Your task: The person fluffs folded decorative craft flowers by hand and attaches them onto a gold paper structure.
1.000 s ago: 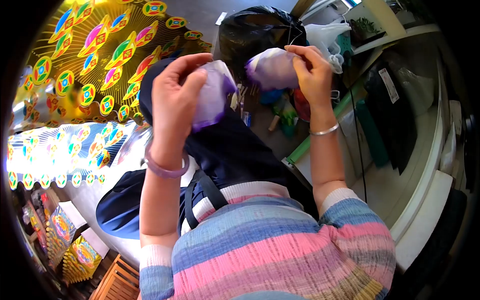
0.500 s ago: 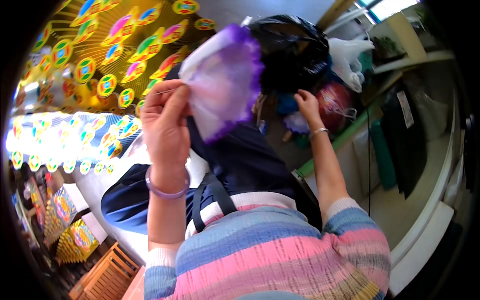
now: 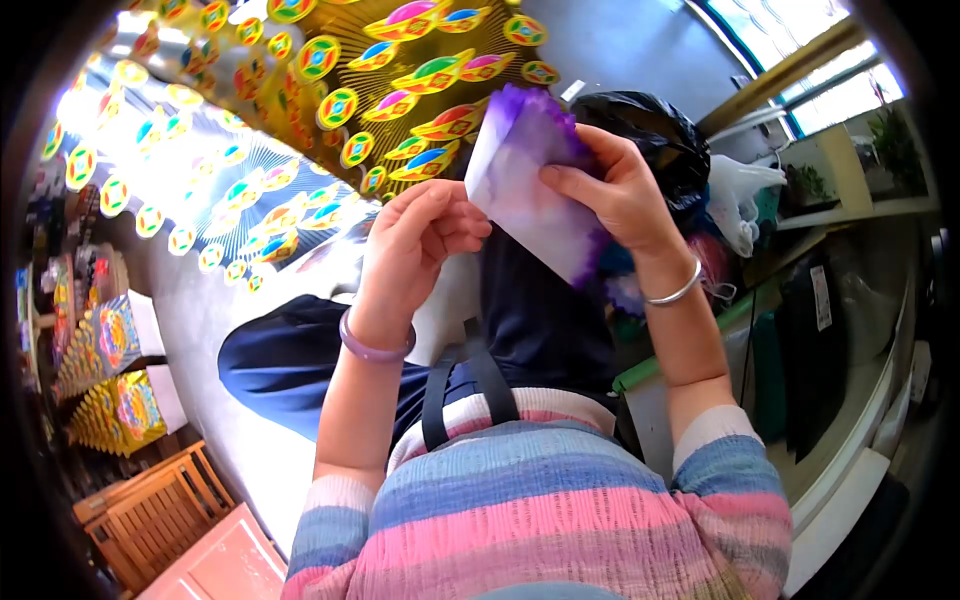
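Note:
In the head view, my right hand (image 3: pixel 625 195) grips a folded, thin white sheet with a ruffled purple edge (image 3: pixel 530 205), thumb on the near face. The sheet narrows to a corner on its left side. Beside that corner is my left hand (image 3: pixel 425 230), its fingers curled in and a lilac bangle (image 3: pixel 375 350) on the wrist. Whatever those curled fingers hold, if anything, is too small to make out. Both hands are raised above my dark-trousered lap.
Shiny gold sheeting with colourful lotus-like shapes (image 3: pixel 430 75) fills the upper left. A black plastic bag (image 3: pixel 650 135) and a white plastic bag (image 3: pixel 740 200) sit beyond my right hand. Wooden slatted furniture (image 3: pixel 165 510) and decorated boxes (image 3: pixel 125 400) stand at lower left.
My right hand has come up from the pile by the bags and taken hold of the purple-edged sheet. My left hand, which pinched its narrow end, is now curled beside the corner. The view has shifted.

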A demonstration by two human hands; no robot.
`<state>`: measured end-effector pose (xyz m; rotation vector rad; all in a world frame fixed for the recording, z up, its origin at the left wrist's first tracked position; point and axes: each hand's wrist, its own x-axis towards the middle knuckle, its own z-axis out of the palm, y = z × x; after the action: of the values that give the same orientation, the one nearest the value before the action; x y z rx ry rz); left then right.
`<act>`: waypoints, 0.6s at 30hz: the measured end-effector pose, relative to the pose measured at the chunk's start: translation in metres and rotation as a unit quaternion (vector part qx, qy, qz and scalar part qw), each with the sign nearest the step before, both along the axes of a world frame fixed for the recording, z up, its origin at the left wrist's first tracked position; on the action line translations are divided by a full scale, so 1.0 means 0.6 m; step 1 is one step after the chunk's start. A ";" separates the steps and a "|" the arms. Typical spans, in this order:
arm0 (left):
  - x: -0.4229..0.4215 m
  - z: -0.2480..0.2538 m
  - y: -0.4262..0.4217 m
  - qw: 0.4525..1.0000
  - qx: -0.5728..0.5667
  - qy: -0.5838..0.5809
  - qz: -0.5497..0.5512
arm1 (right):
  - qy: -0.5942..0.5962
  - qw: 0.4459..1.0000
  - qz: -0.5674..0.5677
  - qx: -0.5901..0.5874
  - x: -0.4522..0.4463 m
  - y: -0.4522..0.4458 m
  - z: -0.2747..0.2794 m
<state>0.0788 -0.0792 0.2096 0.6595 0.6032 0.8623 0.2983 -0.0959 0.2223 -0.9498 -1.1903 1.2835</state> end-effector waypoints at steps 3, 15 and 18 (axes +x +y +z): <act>-0.026 -0.004 0.004 0.994 0.061 0.078 -0.049 | -0.142 0.988 0.047 0.021 -0.015 0.014 0.018; -0.062 -0.034 0.009 0.953 0.135 0.261 -0.079 | -0.405 0.887 0.121 0.185 -0.082 0.075 0.059; -0.072 -0.017 0.007 0.933 0.152 0.313 -0.092 | -0.401 0.884 0.182 0.157 -0.101 0.091 0.054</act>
<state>0.0357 -0.0751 0.1993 1.2763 0.9686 0.5613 0.2380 -0.0414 0.2547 -1.0771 -2.2379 0.9227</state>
